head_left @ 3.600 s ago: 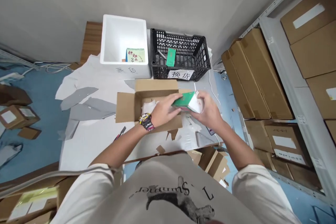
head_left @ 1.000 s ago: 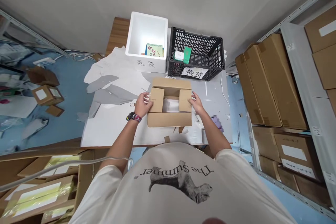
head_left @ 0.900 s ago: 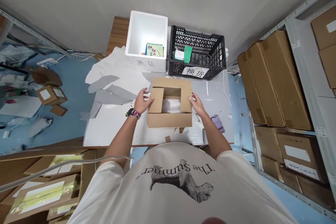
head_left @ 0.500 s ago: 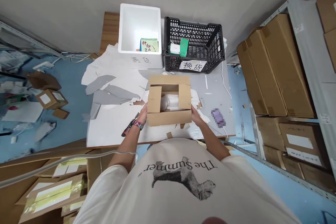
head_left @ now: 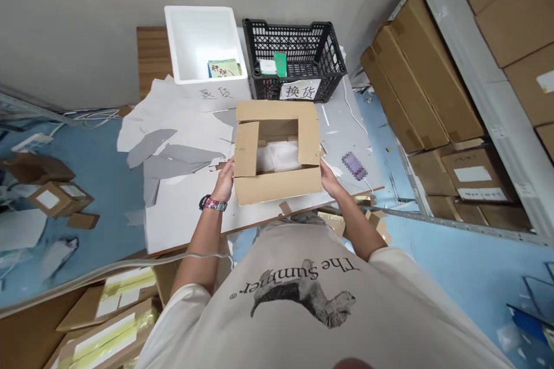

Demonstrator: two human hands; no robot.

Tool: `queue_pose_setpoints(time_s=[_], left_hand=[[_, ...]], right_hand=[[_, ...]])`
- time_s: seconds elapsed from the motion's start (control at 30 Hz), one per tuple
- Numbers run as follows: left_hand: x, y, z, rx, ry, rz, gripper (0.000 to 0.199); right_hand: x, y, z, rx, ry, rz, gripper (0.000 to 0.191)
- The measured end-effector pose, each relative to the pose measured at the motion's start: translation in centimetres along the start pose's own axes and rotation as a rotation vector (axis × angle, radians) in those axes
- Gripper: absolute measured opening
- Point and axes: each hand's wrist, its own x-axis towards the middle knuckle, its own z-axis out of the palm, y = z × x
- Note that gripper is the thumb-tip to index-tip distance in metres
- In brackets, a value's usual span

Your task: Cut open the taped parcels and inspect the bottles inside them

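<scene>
Cardboard box (head_left: 277, 185) lifted, 换货 label (head_left: 300, 90) beyond

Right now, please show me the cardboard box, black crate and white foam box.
Cardboard box (head_left: 277, 187), head view, front wall.
Black crate (head_left: 288, 22), head view, far rim.
White foam box (head_left: 225, 93), head view, front wall.

There are two hands (head_left: 224, 181) in the picture, and together they hold one open brown cardboard box (head_left: 277, 186). Behind it stand one white foam box (head_left: 225, 92), with one colourful flat booklet (head_left: 224, 68) inside, and one black plastic crate (head_left: 294, 29), with two small things inside: one green card (head_left: 280, 63) and one white card (head_left: 268, 67). One white paper sign (head_left: 300, 90) is on the crate. On the tabletop (head_left: 182, 225) lies one small purple object (head_left: 355, 165), too blurred to tell. On the shelf (head_left: 463, 63) I count three long brown cartons (head_left: 415, 81) in the upper row.
</scene>
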Motion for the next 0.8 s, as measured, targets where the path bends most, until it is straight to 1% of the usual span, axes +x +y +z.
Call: queue_pose_setpoints(time_s=[0.1,0.2,0.3,0.4,0.47,0.57,0.7,0.8], left_hand=[[-0.6,0.3,0.7,-0.035,-0.064,-0.05,0.08],[-0.9,0.9,2.3,-0.021,-0.124,-0.039,0.082],[-0.9,1.2,4.9,0.002,-0.192,-0.029,0.078],[-0.9,1.2,8.9,0.004,-0.286,-0.047,0.078],[-1.1,1.2,12.4,0.001,-0.36,-0.06,0.08],[-2.1,1.4,18.9,0.019,-0.495,-0.065,0.084],[-4.7,1.8,29.3,0.067,-0.676,-0.093,0.082],[-7.4,1.8,37.2,0.092,-0.812,-0.118,0.08]], right_hand=[[-2.4,0.1,-0.8,-0.019,0.066,-0.024,0.093],[-4.9,0.4,-2.2,-0.011,0.135,-0.037,0.095],[-7.8,0.7,-4.1,0.051,0.217,-0.025,0.097],[-11.7,0.8,-6.6,0.107,0.316,-0.016,0.095],[-15.0,0.6,-8.7,0.12,0.394,-0.025,0.09],[-20.7,0.3,-12.6,0.111,0.516,-0.057,0.086],[-29.1,0.6,-18.2,0.09,0.687,-0.096,0.08],[-35.0,1.6,-22.0,0.109,0.841,-0.078,0.078]])
